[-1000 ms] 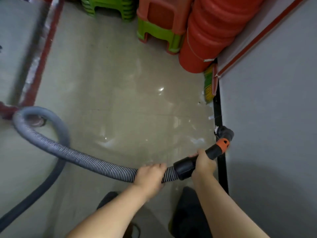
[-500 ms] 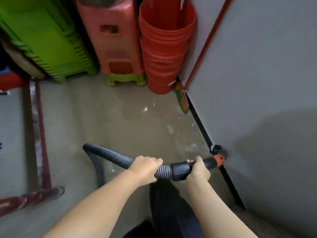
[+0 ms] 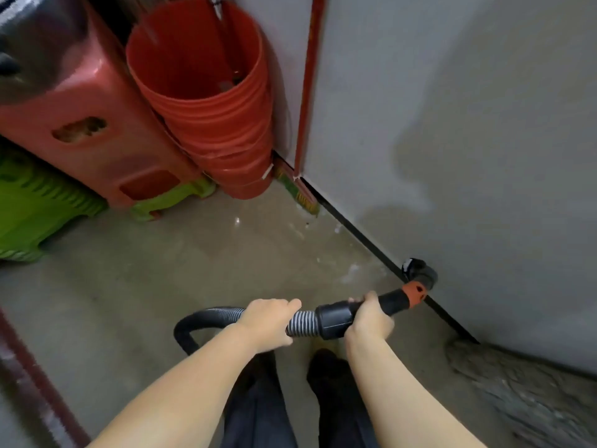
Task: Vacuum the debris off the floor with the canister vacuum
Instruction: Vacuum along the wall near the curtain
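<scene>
We find the left hand [image 3: 269, 321] gripping the ribbed grey vacuum hose [image 3: 302, 323] and the right hand [image 3: 368, 320] clasping its black-and-orange plastic handle [image 3: 399, 299], nozzle at the floor's wall edge, so the next pass, we judge, must reach the pale debris [image 3: 350, 274] alongside.

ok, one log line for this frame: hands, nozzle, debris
left hand: grips hose | right hand: grips wand | nozzle: at wall base | debris: pale bits on floor near nozzle
</scene>
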Tool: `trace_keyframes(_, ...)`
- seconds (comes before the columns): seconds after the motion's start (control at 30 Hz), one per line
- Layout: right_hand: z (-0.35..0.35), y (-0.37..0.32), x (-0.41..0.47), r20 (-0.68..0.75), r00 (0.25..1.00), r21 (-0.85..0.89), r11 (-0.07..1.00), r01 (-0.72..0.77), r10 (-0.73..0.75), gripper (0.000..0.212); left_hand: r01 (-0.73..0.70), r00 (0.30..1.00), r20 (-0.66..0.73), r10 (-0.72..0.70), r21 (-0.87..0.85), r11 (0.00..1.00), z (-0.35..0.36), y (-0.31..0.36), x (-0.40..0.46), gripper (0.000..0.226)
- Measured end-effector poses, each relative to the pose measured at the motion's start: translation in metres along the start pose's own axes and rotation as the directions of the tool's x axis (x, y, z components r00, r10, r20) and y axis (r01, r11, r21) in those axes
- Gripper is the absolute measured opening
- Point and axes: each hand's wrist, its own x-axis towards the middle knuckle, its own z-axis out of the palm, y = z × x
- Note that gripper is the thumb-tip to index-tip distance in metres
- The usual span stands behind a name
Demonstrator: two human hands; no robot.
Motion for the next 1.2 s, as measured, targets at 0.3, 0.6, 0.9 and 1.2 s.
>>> trace_keyframes(0.3, 0.031, 0.004, -0.003, -0.146, 0.974, 0.458, 0.884, -0.090, 0.175, 0.042, -0.196, 0.964, -0.143, 0.226, 0.193, 0.961, -0.032, -0.028, 0.048, 0.056)
trace_keyframes(0.6, 0.007, -0.008, 0.057, -0.220, 0.974, 0.519, 0.852, 0.064, 0.061, 0.036, -0.184, 0.970, 0.148, 0.195, -0.085, 0.979, -0.003, 0.020, 0.115, 0.030)
trace_keyframes(0.9, -0.045, 0.014, 0.110, -0.344, 0.913, 0.593, 0.805, 0.029, 0.221, 0.031, -0.353, 0.893, 0.281, 0.352, -0.049, 0.934, 0.035, 0.069, 0.144, 0.030)
trace_keyframes(1.2, -0.001, 0.037, 0.108, -0.426, 0.852, 0.650, 0.758, 0.054, 0.304, 0.027, -0.484, 0.813, 0.334, 0.477, -0.070, 0.873, 0.036, 0.025, 0.170, 0.023)
